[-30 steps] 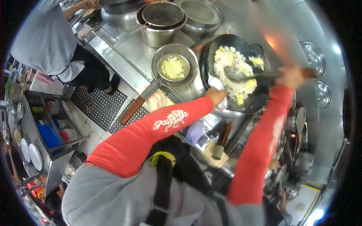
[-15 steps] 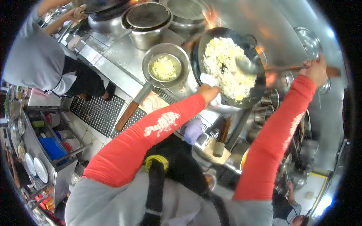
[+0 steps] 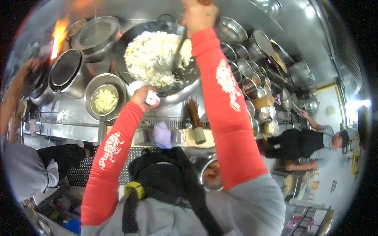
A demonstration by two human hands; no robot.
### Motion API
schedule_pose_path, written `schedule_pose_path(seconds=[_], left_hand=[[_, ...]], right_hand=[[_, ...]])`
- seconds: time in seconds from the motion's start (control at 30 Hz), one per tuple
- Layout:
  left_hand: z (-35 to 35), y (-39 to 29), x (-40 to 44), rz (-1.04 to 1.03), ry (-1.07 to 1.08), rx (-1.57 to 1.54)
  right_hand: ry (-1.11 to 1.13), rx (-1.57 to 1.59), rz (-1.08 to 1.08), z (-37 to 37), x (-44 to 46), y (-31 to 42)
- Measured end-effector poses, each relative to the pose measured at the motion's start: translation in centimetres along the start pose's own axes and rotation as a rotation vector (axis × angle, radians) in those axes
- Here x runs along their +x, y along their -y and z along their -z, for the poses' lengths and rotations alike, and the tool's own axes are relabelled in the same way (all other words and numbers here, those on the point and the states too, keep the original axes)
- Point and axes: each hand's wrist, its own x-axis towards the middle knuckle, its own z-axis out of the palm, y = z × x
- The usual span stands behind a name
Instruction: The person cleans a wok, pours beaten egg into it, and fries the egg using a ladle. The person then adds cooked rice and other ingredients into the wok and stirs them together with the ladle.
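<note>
A large black wok (image 3: 190, 77) holds a heap of fried rice (image 3: 151, 49) with pale yellow bits. At its near edge my left hand (image 3: 144, 98) is closed on a folded white cloth (image 3: 152, 98), pressed against the wok's rim. My right hand (image 3: 200, 16) is wrapped round the wooden end of a ladle (image 3: 179, 50), high over the wok's far right side. The ladle slants down, its bowl blurred and partly sunk in the rice. Left of the wok, a strainer of pale yellow shreds (image 3: 105, 101) rests in a metal bowl (image 3: 89, 93).
Pots with mesh lids (image 3: 66, 67) and a tall flame (image 3: 59, 37) are at left, near a co-worker's hand (image 3: 31, 65). A bamboo brush (image 3: 198, 131) and purple cloth (image 3: 162, 135) lie along the front edge. Several seasoning pots (image 3: 249, 88) stand right; another person (image 3: 307, 141) works beyond.
The view has swung right, so the wok appears farther left. My right hand has moved from the wok's right side to above its far side, and the ladle now stands steeper in the rice.
</note>
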Motion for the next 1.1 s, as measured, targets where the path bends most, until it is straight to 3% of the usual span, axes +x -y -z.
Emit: schedule_pose_path(seconds=[0.07, 0.1, 0.13, 0.17, 0.23, 0.33, 0.37, 0.43, 0.5, 0.57, 0.63, 0.67, 0.73, 0.83, 0.93, 1.0, 1.1], left_hand=[[0.0, -0.1, 0.0, -0.023, -0.054, -0.022], [-0.1, -0.3, -0.1, -0.030, -0.051, -0.028], [-0.2, -0.3, -0.3, -0.032, -0.046, -0.032], [-0.2, -0.4, -0.3, -0.034, -0.047, -0.035], [-0.4, -0.3, -0.3, -0.014, -0.081, -0.071], [-0.4, 0.1, -0.5, -0.066, -0.075, -0.046], [-0.1, 0.2, 0.0, -0.073, -0.054, -0.049], [0.4, 0.3, 1.3, -0.081, -0.054, -0.080], [-0.1, 0.2, -0.1, -0.045, -0.054, -0.057], [-0.2, -0.1, 0.0, -0.063, -0.042, -0.069], [-0.6, 0.2, -0.8, -0.105, -0.082, -0.083], [-0.8, 0.1, -1.0, -0.107, -0.087, -0.077], [-1.3, -0.1, -1.3, -0.089, -0.123, -0.047], [-1.1, -0.1, -1.0, -0.092, -0.096, -0.025], [-0.7, 0.1, -0.7, -0.106, -0.095, -0.021], [-1.0, -0.6, -1.3, -0.145, -0.118, -0.037], [-0.1, 0.2, 0.3, -0.103, -0.075, -0.024]], right_hand=[[-0.015, -0.172, 0.031, 3.1, 3.2, 2.5], [0.101, 0.512, -0.365, 5.4, 3.2, 4.5], [-0.070, 1.143, -0.828, 7.7, 3.3, 6.5], [-0.106, 1.110, -0.795, 4.1, -0.2, 6.8], [0.070, 1.142, -0.883, 2.2, 0.8, 5.9], [0.225, 1.254, -1.025, 4.0, 5.3, 6.3], [0.163, 1.268, -0.967, 6.7, 6.6, 7.2], [0.044, 1.198, -0.912, 3.5, 3.7, 8.6], [0.161, 1.246, -0.946, 1.2, 0.6, 7.6], [0.173, 1.161, -1.012, -0.4, 3.2, 2.9], [-0.053, 1.021, -1.185, 0.8, 6.4, -1.5], [-0.191, 1.205, -1.227, 4.2, 7.7, -1.1], [-0.377, 1.163, -1.275, 1.9, 5.0, -1.4], [0.056, 1.167, -1.096, -1.5, 1.9, -0.1], [-0.094, 1.346, -1.202, -0.6, 5.7, -1.7], [-0.301, 1.378, -1.140, 0.0, 6.3, -3.2], [-0.179, 1.239, -1.245, -4.8, 0.0, 0.6]])
